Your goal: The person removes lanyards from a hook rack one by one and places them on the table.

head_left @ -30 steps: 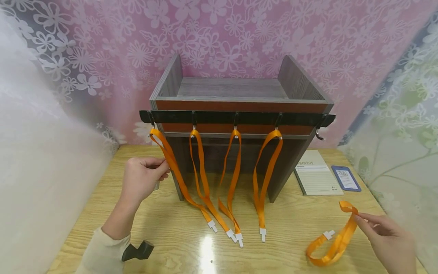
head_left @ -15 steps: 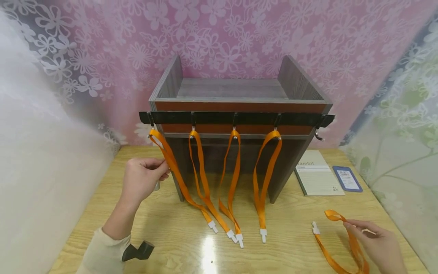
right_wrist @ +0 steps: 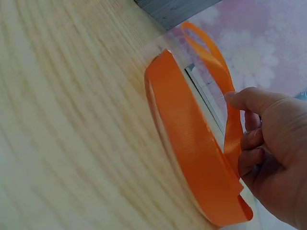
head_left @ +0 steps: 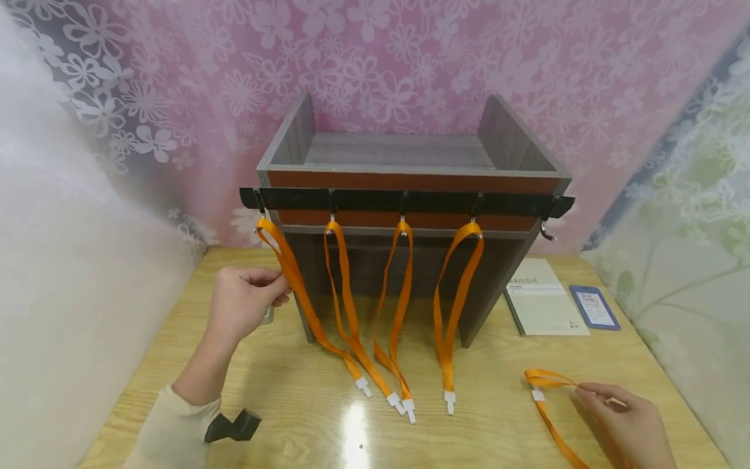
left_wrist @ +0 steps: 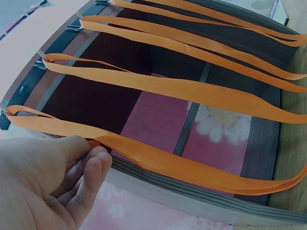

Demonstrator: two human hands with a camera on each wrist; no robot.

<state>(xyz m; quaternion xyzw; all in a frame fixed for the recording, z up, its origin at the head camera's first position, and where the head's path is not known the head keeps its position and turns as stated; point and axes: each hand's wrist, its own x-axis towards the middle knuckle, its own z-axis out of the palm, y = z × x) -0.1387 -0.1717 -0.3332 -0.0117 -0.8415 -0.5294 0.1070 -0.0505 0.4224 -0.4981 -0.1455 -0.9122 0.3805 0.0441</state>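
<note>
My left hand [head_left: 243, 303] pinches the strap of the leftmost orange lanyard [head_left: 301, 286], which hangs from the first hook of a black hook rail [head_left: 439, 200]. In the left wrist view, thumb and fingers grip one edge of that strap. Beside it hang several more orange lanyards with white clips, among them one at the right [head_left: 463, 280]. Over the table at the right, my right hand [head_left: 629, 417] pinches a loose orange lanyard [right_wrist: 192, 139] near its looped end. Its white clip [head_left: 537, 395] shows left of the hand. The rail's rightmost hook [head_left: 547, 232] bears nothing.
The rail runs across the front of a grey wooden shelf [head_left: 527, 137]. A notebook [head_left: 545, 299] and a blue card holder [head_left: 594, 307] lie to its right on the wooden table [head_left: 293, 417]. A small grey object [head_left: 267, 316] is partly hidden behind my left hand.
My right hand has moved left and slightly down, carrying the loose lanyard with it; the lanyard's loop now points left. My left hand stays on the leftmost strap.
</note>
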